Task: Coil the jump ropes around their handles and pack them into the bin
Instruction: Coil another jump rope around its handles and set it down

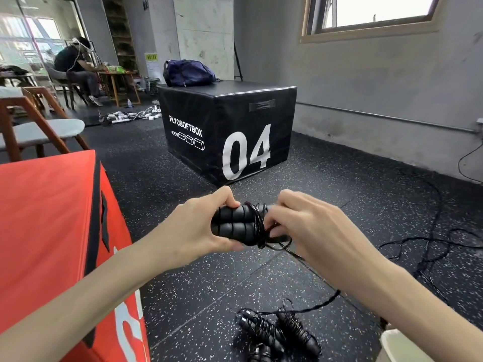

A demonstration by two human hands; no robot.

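Near the person's feet, coiled jump ropes (278,333) lie bundled on the speckled floor (339,205). Above them the left hand (194,231) grips a pair of black handles (232,226) held side by side, while the right hand (300,226) pinches the thin cord (261,228) wound around them. Beyond stands a black plyo box (230,126) carrying a blue bag (188,73).

Black ribbed handles (232,226), black cord (260,226) wound on. Black coiled ropes (277,333) at 6 o'clock. Floor (339,205) dark grey, white-speckled. Plyo box (227,131) at 12 o'clock black, white "04". Box (52,231) at 9 o'clock red-orange, black trim.
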